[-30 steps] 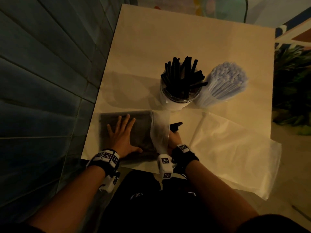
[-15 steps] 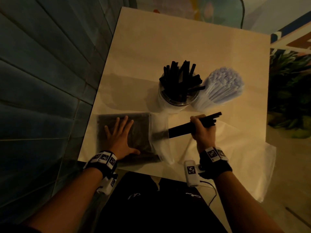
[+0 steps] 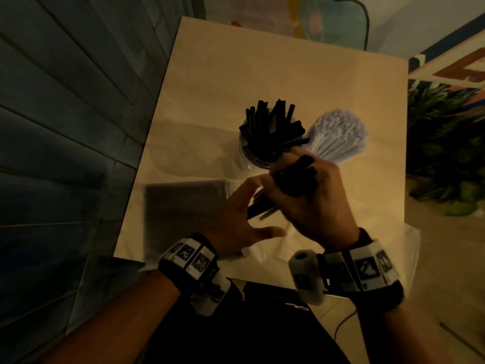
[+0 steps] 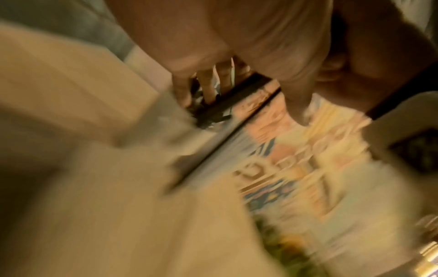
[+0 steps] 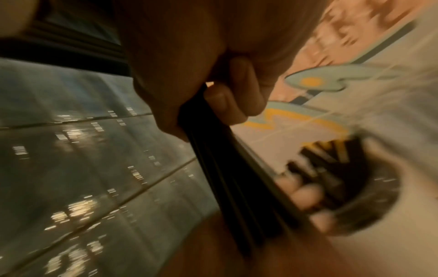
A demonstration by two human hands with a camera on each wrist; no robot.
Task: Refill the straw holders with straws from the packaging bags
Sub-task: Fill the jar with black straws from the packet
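Observation:
My right hand (image 3: 301,185) grips a bundle of black straws (image 3: 295,179) just in front of the straw holder (image 3: 252,158), a clear cup with several black straws standing in it. The right wrist view shows my right hand (image 5: 213,97) curled round that bundle of black straws (image 5: 237,178). My left hand (image 3: 246,214) is raised with fingers spread, its fingertips at the lower end of the bundle. The bag of black straws (image 3: 183,206) lies flat at the table's front left. A second holder of pale lilac straws (image 3: 338,137) stands to the right of the first.
The cream table (image 3: 288,82) ends at a dark tiled wall (image 3: 65,127) on the left. An empty clear bag (image 3: 380,248) hangs over the front right edge. Green plants (image 3: 446,143) sit beyond the right edge.
My left hand has lifted off the straw bag and come up to the bundle. My right hand has swung the bundle from lying flat to near upright, closer to the holder.

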